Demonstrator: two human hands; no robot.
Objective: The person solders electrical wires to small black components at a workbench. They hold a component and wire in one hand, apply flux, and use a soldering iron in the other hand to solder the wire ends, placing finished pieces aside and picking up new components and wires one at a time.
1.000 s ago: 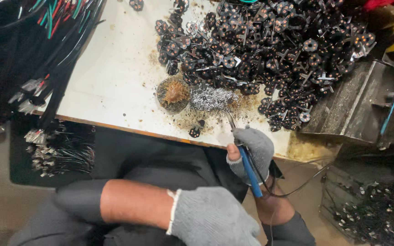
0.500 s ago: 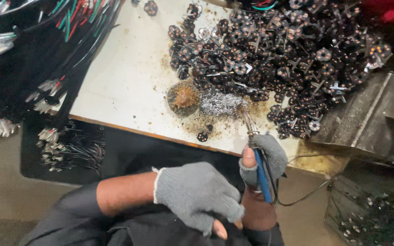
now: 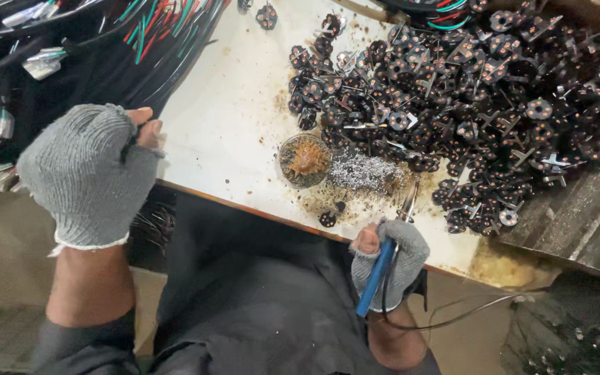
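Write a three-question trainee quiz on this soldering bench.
1. True or false: the right hand holds a blue-handled soldering iron.
2. What is the left hand nearest to? A) the bundle of wires B) the pile of small black parts C) the round tin
3. Fill in: both hands wear grey knitted ____.

Key: 1 true; 2 A; 3 gloves.

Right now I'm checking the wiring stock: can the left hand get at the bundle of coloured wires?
Probably yes. The left hand hangs right beside the wires at the table's left edge, nothing between them.
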